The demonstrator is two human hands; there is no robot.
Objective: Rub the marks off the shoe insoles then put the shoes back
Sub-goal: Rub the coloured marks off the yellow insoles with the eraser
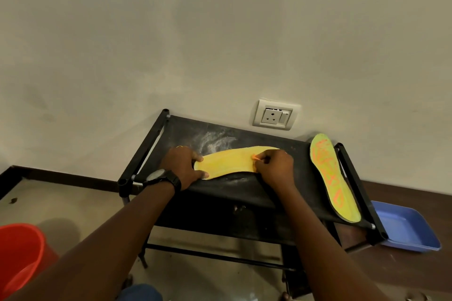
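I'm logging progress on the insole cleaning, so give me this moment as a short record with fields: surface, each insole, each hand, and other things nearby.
surface: black rack top, dusted with white powder
insole in work: yellow insole, flat on the rack, an orange mark left near the right fingers
second insole: marked insole, at the rack's right end, covered in orange marks
left hand: left hand, pressing the insole's end down, watch on wrist
right hand: right hand, fingers pinched at the orange mark
nearby: red bucket, blue tray, wall socket
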